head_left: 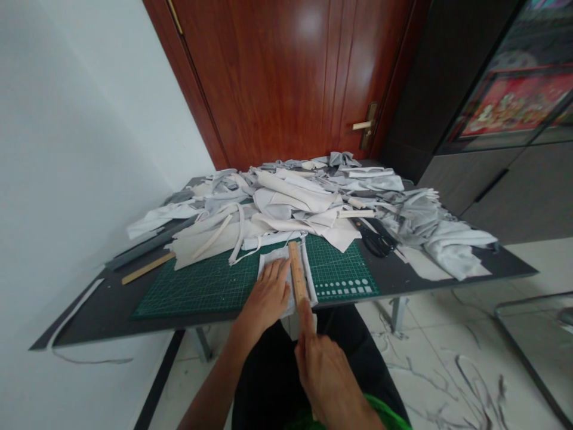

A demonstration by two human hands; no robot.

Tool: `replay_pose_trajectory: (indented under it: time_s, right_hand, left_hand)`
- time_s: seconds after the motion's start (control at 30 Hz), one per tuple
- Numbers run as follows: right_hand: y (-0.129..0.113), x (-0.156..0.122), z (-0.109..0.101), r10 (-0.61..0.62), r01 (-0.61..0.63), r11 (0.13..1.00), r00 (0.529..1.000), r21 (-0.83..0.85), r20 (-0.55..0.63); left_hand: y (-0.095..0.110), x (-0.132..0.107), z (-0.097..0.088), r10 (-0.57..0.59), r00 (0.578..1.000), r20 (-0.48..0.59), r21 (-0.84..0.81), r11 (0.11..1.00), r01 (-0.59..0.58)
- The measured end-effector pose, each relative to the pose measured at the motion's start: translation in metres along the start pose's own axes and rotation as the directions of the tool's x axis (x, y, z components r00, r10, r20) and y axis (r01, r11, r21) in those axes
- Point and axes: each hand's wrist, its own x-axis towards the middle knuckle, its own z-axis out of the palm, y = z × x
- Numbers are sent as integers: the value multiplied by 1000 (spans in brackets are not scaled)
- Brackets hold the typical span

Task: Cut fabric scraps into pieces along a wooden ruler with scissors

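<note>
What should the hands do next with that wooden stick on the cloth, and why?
Probably slide the left hand onto the ruler to pin it. The ruler lies on the cloth piece on the green mat. A forefinger of the right hand touches its near end, while the left hand lies flat on the cloth beside it.

I'm watching a green, white-gridded cutting mat [201,286] lying on a dark grey table [102,310]. A tan ruler [296,272] is crossing pale grey cloth [273,257]. Grey and off-white scraps [290,203] are heaping at twelve o'clock, black scissors [378,242] lying at two o'clock.
</note>
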Motion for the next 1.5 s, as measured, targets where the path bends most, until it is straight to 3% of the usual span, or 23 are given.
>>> replay_pose_trajectory:
  time_s: [0.17, 0.3, 0.47, 0.7, 0.8, 0.9, 0.97, 1.07, 1.27, 1.37, 1.5]
  right_hand:
    - [-4, 6, -1, 11, -9, 999, 1000, -47, 29]
    - [0, 7, -1, 82, -80, 995, 996, -62, 40]
    - [-2, 11, -8, 67, -58, 996, 990, -72, 127]
    - [-9, 20, -26, 87, -70, 994, 968, -78, 235]
    - [-1, 23, -39, 89, -76, 994, 980, -77, 180]
    - [11, 35, -52, 73, -73, 997, 997, 2, 36]
    - [20, 49, -57, 3, 1, 999, 996, 47, -91]
    - [34, 77, -53, -90, 90, 996, 971, -13, -223]
    - [52, 128, -41, -51, 45, 998, 986, -38, -158]
    - [53, 137, -43, -14, 12, 1000, 994, -20, -105]
    - [56, 135, -42, -8, 10, 1000, 992, 10, -125]
  left_hand:
    - [1, 9, -12, -16, 998, 53, 34, 999, 14]
    - [9, 16, -13, -69, 997, 42, 87, 994, 65]
    - [13, 21, -9, -86, 996, 3, 144, 986, 84]
    - [6, 22, 3, 33, 999, -34, 143, 989, -27]
    - [4, 22, 3, 57, 998, -3, 117, 991, -57]
    - [4, 23, 3, 52, 999, -3, 121, 991, -51]
    - [4, 22, 3, 55, 998, -2, 131, 990, -54]
    - [5, 21, 4, 59, 998, 1, 147, 987, -59]
    - [6, 19, 9, 64, 998, -10, 200, 978, -61]
    - [4, 19, 13, 69, 998, -10, 211, 975, -66]
    - [0, 19, 13, 80, 997, -7, 196, 978, -77]
